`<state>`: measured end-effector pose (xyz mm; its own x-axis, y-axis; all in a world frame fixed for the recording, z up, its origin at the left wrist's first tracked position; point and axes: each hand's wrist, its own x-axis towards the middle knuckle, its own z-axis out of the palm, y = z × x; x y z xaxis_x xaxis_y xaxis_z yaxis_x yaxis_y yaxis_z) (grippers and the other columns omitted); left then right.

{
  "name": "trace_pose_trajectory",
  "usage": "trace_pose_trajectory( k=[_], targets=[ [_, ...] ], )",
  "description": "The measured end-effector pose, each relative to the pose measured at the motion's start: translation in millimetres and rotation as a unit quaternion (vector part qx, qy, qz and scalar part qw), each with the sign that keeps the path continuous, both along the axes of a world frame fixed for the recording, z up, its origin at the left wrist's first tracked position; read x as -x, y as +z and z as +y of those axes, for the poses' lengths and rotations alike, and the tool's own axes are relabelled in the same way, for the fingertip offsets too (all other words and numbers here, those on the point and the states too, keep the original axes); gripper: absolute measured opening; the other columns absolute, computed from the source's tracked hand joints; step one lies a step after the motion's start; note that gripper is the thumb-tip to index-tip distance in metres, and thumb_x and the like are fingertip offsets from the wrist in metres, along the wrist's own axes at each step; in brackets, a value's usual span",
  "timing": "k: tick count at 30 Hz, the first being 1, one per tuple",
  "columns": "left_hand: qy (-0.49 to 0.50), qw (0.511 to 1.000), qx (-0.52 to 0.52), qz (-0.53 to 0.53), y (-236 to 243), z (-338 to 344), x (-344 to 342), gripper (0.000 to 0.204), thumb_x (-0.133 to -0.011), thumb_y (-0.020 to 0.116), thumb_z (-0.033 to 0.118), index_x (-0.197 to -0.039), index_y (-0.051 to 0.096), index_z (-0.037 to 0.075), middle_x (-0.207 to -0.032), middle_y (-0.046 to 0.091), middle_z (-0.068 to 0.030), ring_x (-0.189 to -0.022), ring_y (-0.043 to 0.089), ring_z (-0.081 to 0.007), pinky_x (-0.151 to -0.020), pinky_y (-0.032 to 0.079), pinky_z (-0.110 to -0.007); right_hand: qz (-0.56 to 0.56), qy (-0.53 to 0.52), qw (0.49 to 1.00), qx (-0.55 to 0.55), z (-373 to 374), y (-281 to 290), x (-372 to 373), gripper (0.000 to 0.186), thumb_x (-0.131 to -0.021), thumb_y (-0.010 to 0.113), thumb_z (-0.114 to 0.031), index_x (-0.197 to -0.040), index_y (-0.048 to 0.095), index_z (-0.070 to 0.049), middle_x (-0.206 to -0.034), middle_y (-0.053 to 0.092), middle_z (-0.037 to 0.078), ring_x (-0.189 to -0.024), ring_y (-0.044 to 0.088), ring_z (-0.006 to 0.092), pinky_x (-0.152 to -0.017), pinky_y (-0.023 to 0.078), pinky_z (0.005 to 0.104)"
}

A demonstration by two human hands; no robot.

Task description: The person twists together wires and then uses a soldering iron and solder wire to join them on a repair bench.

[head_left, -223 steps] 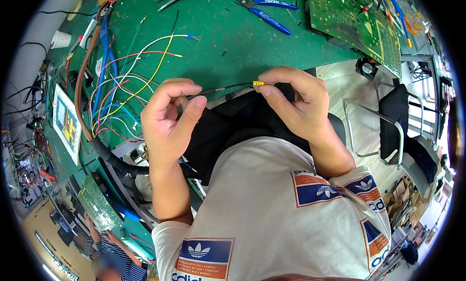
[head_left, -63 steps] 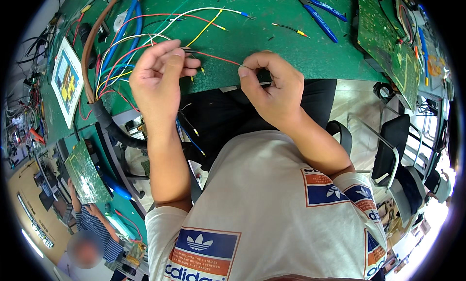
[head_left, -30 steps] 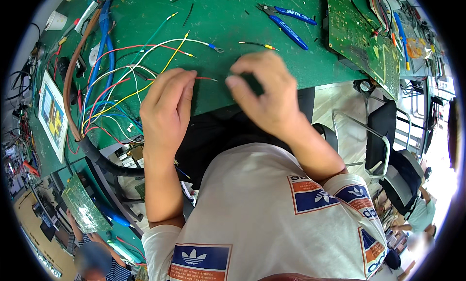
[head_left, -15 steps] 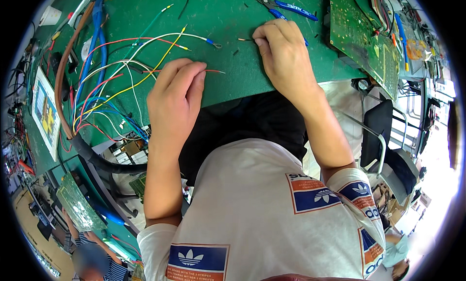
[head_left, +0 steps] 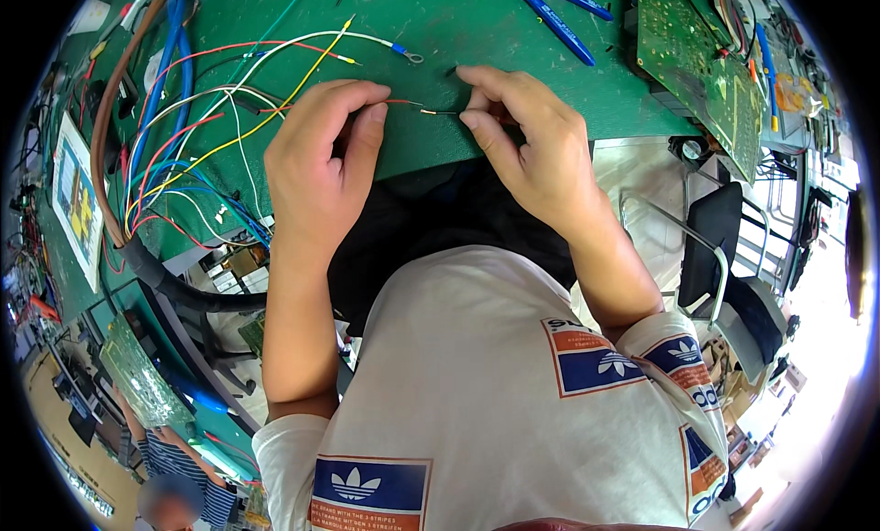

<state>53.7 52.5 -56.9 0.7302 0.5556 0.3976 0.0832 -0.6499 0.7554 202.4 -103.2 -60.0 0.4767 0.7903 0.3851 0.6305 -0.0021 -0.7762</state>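
My left hand (head_left: 321, 160) pinches a thin red wire (head_left: 400, 100) between thumb and fingertips; its bare, silvery end points right. Facing it, my right hand (head_left: 539, 142) holds between thumb and finger a thin dark piece with a coppery tip (head_left: 428, 111), perhaps a stripped black wire. Most of that piece is hidden in the fingers. The two tips lie close together, apart by a small gap. Beyond my left hand, a white wire with a blue-sleeved ring terminal (head_left: 412, 58) and a yellow wire (head_left: 316, 65) fan out over the green table mat (head_left: 403, 155).
Blue-handled cutters (head_left: 561, 32) lie open past my right hand. A green circuit board (head_left: 697, 54) stands at the right. On the left runs a thick black cable (head_left: 174, 284) with a brown wire (head_left: 108, 128). A chair (head_left: 720, 229) is at the right.
My right hand has come down and left, bringing its dark piece near the red wire's bare end. My left hand has shifted slightly up and left in view. The cutters no longer sit behind my right hand.
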Motion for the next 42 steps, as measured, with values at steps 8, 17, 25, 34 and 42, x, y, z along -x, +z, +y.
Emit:
trace_pose_trajectory(
  k=[8, 17, 25, 34, 42],
  targets=[
    [0.000, 1.000, -0.028, 0.004, -3.5, -0.3, -6.5, 0.014, -0.089, 0.072, -0.002, -0.102, 0.072, 0.004, -0.095, 0.072, -0.0094, -0.078, 0.069, -0.0229, -0.065, 0.054, -0.030, 0.061, -0.005, 0.998, 0.020, -1.9, 2.1, -1.7, 0.032, -0.088, 0.070, 0.004, -0.120, 0.065, 0.004, -0.083, 0.066, 0.012, -0.074, 0.065, 0.0242, -0.071, 0.055, 0.0336],
    [-0.054, 0.998, -0.026, -0.012, -8.6, 8.2, -0.5, 0.012, -0.094, 0.070, -0.001, -0.105, 0.072, 0.002, -0.099, 0.066, -0.0067, -0.079, 0.063, -0.0109, -0.066, 0.049, -0.023, -0.008, 0.048, 0.999, 0.020, -0.5, 2.8, -10.1, 0.021, -0.092, 0.064, 0.002, -0.113, 0.068, 0.000, -0.090, 0.067, 0.015, -0.081, 0.065, 0.0325, -0.071, 0.053, 0.0372],
    [-0.035, 0.994, 0.060, -0.087, -17.1, 8.9, -3.0, 0.009, -0.092, 0.073, 0.003, -0.101, 0.072, 0.002, -0.092, 0.066, -0.0048, -0.071, 0.060, -0.0108, -0.059, 0.046, -0.022, 0.105, 0.032, 0.994, 0.022, 3.5, 4.8, -4.5, 0.015, -0.099, 0.056, 0.001, -0.110, 0.066, 0.002, -0.094, 0.068, 0.013, -0.086, 0.066, 0.0242, -0.076, 0.052, 0.0318],
    [0.005, 0.992, 0.107, -0.069, -18.6, 5.9, 3.8, 0.009, -0.092, 0.075, 0.005, -0.100, 0.070, 0.002, -0.087, 0.068, -0.0017, -0.068, 0.058, -0.0059, -0.057, 0.042, -0.018, 0.108, 0.002, 0.993, 0.045, 13.6, 9.5, 4.6, 0.012, -0.097, 0.060, 0.000, -0.107, 0.066, 0.001, -0.087, 0.066, 0.014, -0.078, 0.067, 0.0258, -0.070, 0.052, 0.0338],
    [0.022, 0.992, 0.099, -0.076, -20.0, 5.2, 4.1, 0.009, -0.092, 0.074, 0.002, -0.100, 0.069, 0.002, -0.086, 0.068, -0.0021, -0.065, 0.058, -0.0058, -0.056, 0.043, -0.019, 0.050, -0.018, 0.999, 0.006, 22.8, 3.5, 9.6, 0.012, -0.087, 0.075, -0.003, -0.098, 0.069, 0.001, -0.086, 0.066, 0.010, -0.072, 0.065, 0.0219, -0.064, 0.053, 0.0319]
  ],
)
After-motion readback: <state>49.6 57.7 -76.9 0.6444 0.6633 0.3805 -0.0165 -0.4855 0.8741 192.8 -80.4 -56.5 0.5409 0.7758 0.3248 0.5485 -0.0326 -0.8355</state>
